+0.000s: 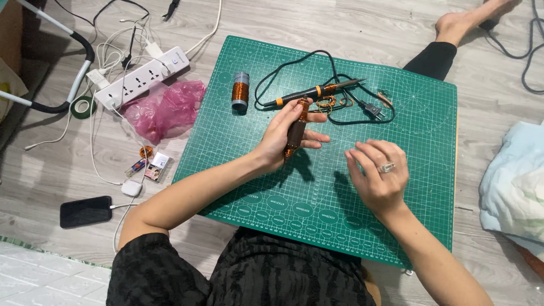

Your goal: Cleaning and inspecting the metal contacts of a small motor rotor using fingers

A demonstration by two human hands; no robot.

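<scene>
- Black ribbed clothing [272,277] fills the lower middle of the frame, closest to the camera, with both forearms reaching up from it over a green cutting mat [419,170] on the wooden floor [51,164]
- Left hand [280,139], just above the centre of the frame, is clenched around a copper-wound coil [296,131], held upright and a little tilted above the mat
- Right hand [379,173], right of centre, hovers released, fingers spread and loosely curled, grasping nothing; a ring shows on one finger
- Coil looks like a dark brown cylinder with bright copper windings at both ends
- It probably handles as stiff and fairly light; the fine wire seems easy to scrape or loosen, so the dark middle is likely the safer place to hold
- Above it on the mat lie a soldering iron [314,92] with black cord, small loose wire rings, and a copper wire spool [240,91]
- Upper left: white power strip [141,76], pink plastic bag [167,107]; lower left, a black phone [86,211]
</scene>
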